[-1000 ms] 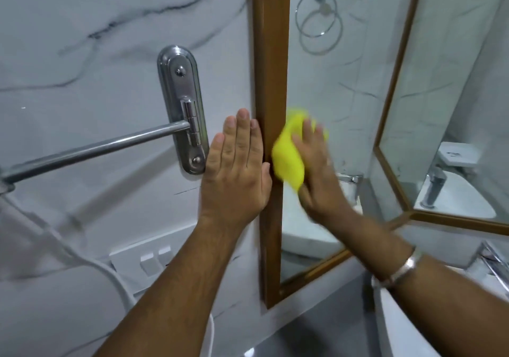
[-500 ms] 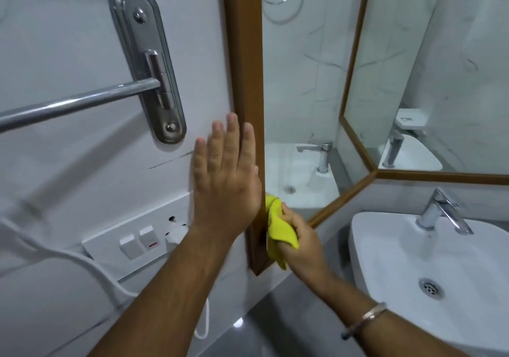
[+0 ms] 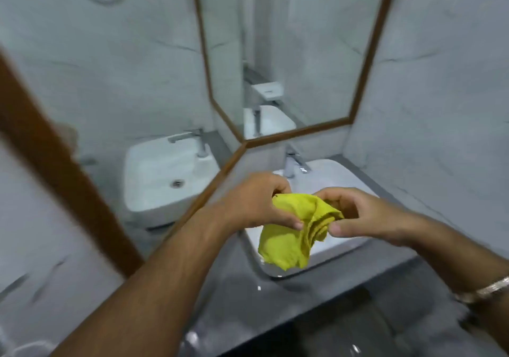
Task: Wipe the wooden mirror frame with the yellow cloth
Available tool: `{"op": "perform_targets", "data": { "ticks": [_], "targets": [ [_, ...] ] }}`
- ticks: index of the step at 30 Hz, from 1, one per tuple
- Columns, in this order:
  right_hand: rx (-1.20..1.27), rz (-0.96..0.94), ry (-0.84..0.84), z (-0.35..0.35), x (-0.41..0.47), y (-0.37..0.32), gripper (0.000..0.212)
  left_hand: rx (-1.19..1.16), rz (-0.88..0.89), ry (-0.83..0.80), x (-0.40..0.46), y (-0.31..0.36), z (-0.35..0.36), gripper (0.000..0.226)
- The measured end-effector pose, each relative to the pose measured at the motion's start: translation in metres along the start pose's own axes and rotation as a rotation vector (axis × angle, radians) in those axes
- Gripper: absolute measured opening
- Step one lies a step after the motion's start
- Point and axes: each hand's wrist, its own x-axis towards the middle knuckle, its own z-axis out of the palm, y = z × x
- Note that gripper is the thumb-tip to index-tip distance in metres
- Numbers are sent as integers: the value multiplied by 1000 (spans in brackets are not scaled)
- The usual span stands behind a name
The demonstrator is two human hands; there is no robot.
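Note:
The yellow cloth point(image 3: 294, 232) is bunched up and hangs in the air over the white sink point(image 3: 344, 180). My left hand point(image 3: 256, 205) grips its left side and my right hand point(image 3: 363, 216) pinches its right side. The wooden mirror frame point(image 3: 63, 169) runs as a broad brown strip at the left, blurred, and its thin lower edge point(image 3: 214, 180) slants toward the corner behind my left wrist. Neither hand touches the frame. A second framed mirror point(image 3: 363, 62) meets it at the corner.
A chrome tap point(image 3: 292, 161) stands at the back of the sink. The dark grey counter point(image 3: 248, 301) lies below my arms. Marble walls close in left and right. A metal bangle point(image 3: 490, 289) is on my right wrist.
My view swung right and down from the frame's left upright to the sink. My left hand left the wall and both hands now hold the cloth away from the frame.

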Motion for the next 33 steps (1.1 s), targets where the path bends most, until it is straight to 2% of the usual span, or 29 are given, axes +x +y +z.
{"op": "perform_targets", "data": {
  "ticks": [3,6,8,12,17,20,22,25,27,29,31,33],
  "targets": [
    [-290,135,226,-56,-64,20,35,-102,128,-139,60,63,56,37],
    [-238,319,346,-110,-154,62,7,-278,202,-347,111,128,127,23],
    [-141,459,451,-140,-228,89,12,-370,195,-503,140,179,187,20],
    [-27,636,731,-173,-342,144,15,-446,228,-667,179,271,302,16],
    [60,757,1027,-203,-443,214,16,-549,235,-829,216,356,426,38],
    [121,816,1225,-221,-490,268,19,-538,224,-839,235,391,501,18],
    [205,882,1336,-227,-509,306,20,-521,194,-801,245,402,545,18],
    [228,981,1417,-230,-534,372,22,-458,145,-826,258,411,617,17],
    [130,1104,1445,-229,-547,410,24,-422,127,-849,262,417,659,22],
    [-31,1225,1469,-225,-551,431,48,-333,181,-848,263,422,687,32],
    [-218,1229,1437,-212,-547,442,58,-224,277,-852,263,421,700,38],
    [-337,1239,1333,-203,-538,444,60,-139,334,-833,262,420,699,43]
  ]
}}
